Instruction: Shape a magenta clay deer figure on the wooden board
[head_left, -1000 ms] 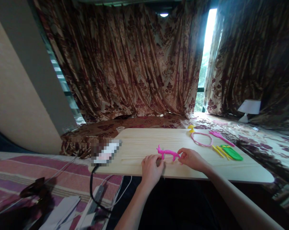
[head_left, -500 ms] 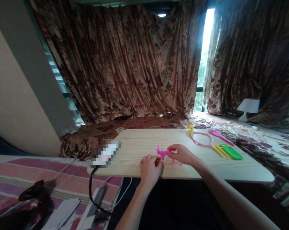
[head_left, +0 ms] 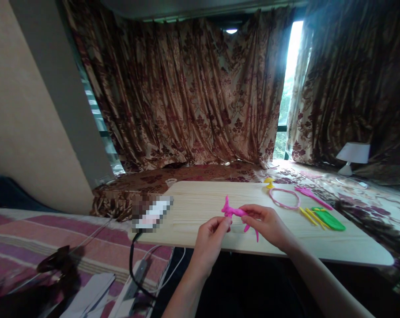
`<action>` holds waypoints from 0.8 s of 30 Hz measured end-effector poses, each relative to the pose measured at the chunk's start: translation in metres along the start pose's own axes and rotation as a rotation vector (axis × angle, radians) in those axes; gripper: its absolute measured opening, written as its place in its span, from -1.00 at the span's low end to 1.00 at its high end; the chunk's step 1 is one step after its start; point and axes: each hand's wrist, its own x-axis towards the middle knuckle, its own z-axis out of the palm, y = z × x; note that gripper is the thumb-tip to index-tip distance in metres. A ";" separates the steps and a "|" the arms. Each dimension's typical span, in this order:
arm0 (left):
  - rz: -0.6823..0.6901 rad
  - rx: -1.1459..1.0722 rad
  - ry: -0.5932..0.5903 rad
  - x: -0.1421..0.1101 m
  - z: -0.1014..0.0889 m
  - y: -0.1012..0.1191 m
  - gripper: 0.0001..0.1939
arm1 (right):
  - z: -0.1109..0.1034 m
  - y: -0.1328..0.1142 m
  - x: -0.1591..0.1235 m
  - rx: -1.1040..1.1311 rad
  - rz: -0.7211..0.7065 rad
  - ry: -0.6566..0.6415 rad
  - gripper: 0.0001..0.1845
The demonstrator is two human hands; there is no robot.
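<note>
A bright pink clay animal figure (head_left: 235, 211) with a raised head part and thin legs is held just above the wooden table (head_left: 196, 203). My left hand (head_left: 211, 240) pinches it near the front, below its head. The fingers of my right hand (head_left: 266, 224) are closed on the rear of its body. Two of its legs hang down under my right hand. Parts of the figure are hidden behind my fingertips.
To the right lie a pink twisted ring (head_left: 284, 199), a pink hand-shaped piece (head_left: 312, 197), several yellow sticks (head_left: 311, 217) and a flat green piece (head_left: 329, 219). A yellow mushroom-like piece (head_left: 269, 182) stands at the back edge. A blurred-out device (head_left: 153, 214) with a black cable is at left.
The pink figure has been raised off the table and tilted, its legs now hanging. My left hand has closed on its front; my right hand keeps its grip. The camera view has shifted slightly.
</note>
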 end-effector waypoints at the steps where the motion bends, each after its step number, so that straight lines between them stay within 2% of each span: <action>1: -0.011 -0.010 0.003 0.000 0.000 0.000 -0.69 | 0.001 -0.001 -0.001 -0.015 -0.007 0.015 -0.70; 6: -0.049 -0.028 0.047 0.000 0.000 -0.004 -0.73 | 0.004 -0.003 -0.009 -0.088 -0.049 0.058 -0.77; 10: -0.032 -0.013 0.057 -0.004 -0.002 0.002 -0.71 | 0.007 -0.006 -0.015 -0.076 -0.040 0.045 -0.77; 13: 0.017 0.003 0.049 -0.009 -0.007 0.011 -0.68 | 0.005 -0.005 -0.015 0.005 0.014 -0.004 -0.75; 18: 0.109 0.118 0.102 -0.014 -0.017 0.016 -0.78 | -0.004 -0.001 -0.016 0.180 0.142 -0.082 -0.65; 21: 0.163 0.148 0.029 -0.014 -0.017 0.017 -0.70 | -0.007 -0.002 -0.018 0.250 0.183 -0.121 -0.67; 24: 0.200 0.138 -0.046 -0.015 -0.015 0.019 -0.75 | -0.008 -0.004 -0.020 0.358 0.228 -0.171 -0.70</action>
